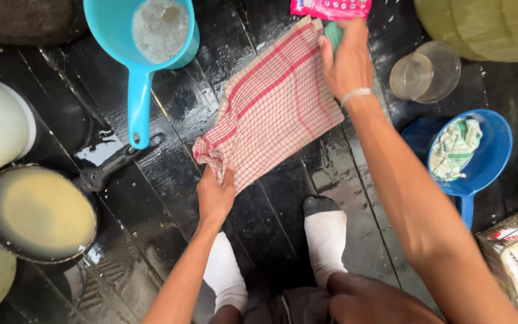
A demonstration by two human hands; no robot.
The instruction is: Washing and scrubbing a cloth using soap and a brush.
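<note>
A red-and-white checked cloth (274,105) lies spread on the wet black plank floor (169,174). My left hand (215,195) pinches its bunched near corner. At the cloth's far corner, my right hand (346,63) presses a green object (333,34), partly hidden under the fingers. A silver bracelet sits on that wrist. My two feet in white socks stand just below the cloth.
A light-blue dipper (145,36) with foamy water stands at top left. A frying pan (34,213) with cloudy liquid lies at left. A clear glass bowl (425,72), a blue scoop (490,150) holding a green striped cloth, a pink packet (331,8) and a wicker basket (514,246) are at right.
</note>
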